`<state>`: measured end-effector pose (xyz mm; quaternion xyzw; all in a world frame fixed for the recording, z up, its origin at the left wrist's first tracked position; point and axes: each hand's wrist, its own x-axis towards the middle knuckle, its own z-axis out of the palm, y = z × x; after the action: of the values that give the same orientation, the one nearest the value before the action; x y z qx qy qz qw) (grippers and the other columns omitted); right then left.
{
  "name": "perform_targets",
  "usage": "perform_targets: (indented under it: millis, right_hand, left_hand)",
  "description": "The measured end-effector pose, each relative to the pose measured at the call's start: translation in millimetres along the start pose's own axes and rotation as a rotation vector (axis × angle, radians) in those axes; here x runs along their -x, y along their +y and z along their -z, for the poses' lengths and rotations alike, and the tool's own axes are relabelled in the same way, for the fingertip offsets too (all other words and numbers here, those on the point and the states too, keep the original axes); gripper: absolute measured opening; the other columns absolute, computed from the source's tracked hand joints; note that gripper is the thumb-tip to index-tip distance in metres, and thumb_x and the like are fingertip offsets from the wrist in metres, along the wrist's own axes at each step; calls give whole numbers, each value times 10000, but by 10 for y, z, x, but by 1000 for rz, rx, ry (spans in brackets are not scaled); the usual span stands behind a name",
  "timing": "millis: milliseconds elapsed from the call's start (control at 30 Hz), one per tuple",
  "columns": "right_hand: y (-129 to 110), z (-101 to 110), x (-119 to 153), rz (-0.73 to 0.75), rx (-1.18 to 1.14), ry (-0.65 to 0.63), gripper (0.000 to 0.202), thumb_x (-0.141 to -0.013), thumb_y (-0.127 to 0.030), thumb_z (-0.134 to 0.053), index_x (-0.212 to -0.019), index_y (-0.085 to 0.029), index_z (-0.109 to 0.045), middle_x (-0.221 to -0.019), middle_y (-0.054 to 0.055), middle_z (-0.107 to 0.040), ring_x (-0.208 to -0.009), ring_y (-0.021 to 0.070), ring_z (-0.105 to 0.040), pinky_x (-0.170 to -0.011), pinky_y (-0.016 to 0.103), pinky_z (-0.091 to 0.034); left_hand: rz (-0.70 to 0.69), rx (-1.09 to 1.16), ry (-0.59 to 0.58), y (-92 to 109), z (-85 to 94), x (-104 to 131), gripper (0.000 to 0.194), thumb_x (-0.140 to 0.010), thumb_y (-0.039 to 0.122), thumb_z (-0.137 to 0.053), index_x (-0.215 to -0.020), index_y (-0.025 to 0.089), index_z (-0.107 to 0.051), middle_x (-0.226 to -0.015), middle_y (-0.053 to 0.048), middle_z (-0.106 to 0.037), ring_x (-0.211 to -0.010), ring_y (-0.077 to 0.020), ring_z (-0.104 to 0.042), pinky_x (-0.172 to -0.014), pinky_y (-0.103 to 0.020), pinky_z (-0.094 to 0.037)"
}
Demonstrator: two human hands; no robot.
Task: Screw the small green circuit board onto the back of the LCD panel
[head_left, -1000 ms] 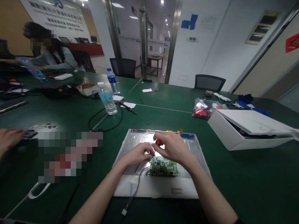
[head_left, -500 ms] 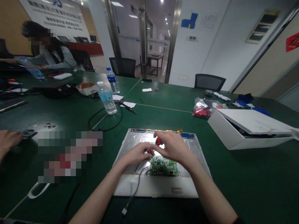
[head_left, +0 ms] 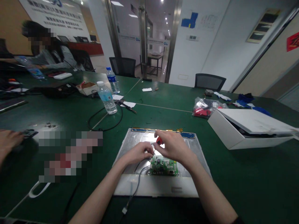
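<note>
My right hand [head_left: 174,144] is closed round a screwdriver with a red handle [head_left: 159,141]. Its thin shaft slants down to the upper left corner of a green circuit board [head_left: 163,166]. At that same corner my left hand [head_left: 140,151] has its fingers pinched beside the screwdriver tip; what they hold, if anything, is hidden. The board lies on the metal back of a flat display panel [head_left: 193,155], which has a blue strip [head_left: 189,135] along its far edge. From the board's left side a grey cable [head_left: 139,183] runs to a white connector [head_left: 124,211].
An open white box [head_left: 229,133] and a plastic bag with red items [head_left: 202,109] stand to the right. Water bottles [head_left: 107,101] and a soldering iron [head_left: 128,108] with its black cord lie ahead left. Another person's hand [head_left: 10,143] rests at the left edge.
Both hands stay at the board's corner. The fingers and the red screwdriver handle have shifted slightly. The other person's hand at the left has moved a little to the right.
</note>
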<state>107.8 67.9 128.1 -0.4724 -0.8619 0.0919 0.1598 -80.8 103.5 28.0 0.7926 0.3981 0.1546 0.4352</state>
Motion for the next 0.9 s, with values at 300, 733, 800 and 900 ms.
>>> perform_targets:
  millis: [300, 733, 800, 900]
  right_hand:
    - [2, 4, 7, 3, 2, 4, 202, -837, -274, -524, -1019, -188, -522, -843, 30, -677, -738, 177, -588, -569, 268, -265]
    - [12, 0, 11, 54, -39, 1, 222, -775, -209, -523, -996, -197, -513, -891, 24, -664, -757, 168, -569, -572, 263, -265]
    - [16, 3, 16, 57, -52, -2, 245, -768, -201, -510, -1012, -196, -507, -890, 21, -662, -755, 169, -564, -573, 266, -271]
    - [20, 7, 16, 55, -61, -10, 275, -762, -195, -500, -1037, -194, -500, -880, 19, -662, -755, 172, -563, -575, 269, -280]
  left_hand:
    - [-22, -25, -8, -44, 0, -14, 80, -709, 152, -582, -761, 162, -642, -754, -4, -625, -755, -170, -562, -696, -255, -418]
    - [2, -37, 0, 24, 10, 1, 74, -672, 117, -575, -711, 158, -623, -733, 6, -607, -721, -157, -545, -686, -248, -416]
    - [-5, -44, 2, 35, 18, 4, 74, -677, 118, -578, -708, 161, -629, -743, 4, -611, -730, -156, -544, -695, -247, -414]
    - [-27, -49, -13, 28, 25, 7, 83, -696, 133, -577, -732, 166, -643, -759, 3, -619, -757, -161, -548, -710, -247, -414]
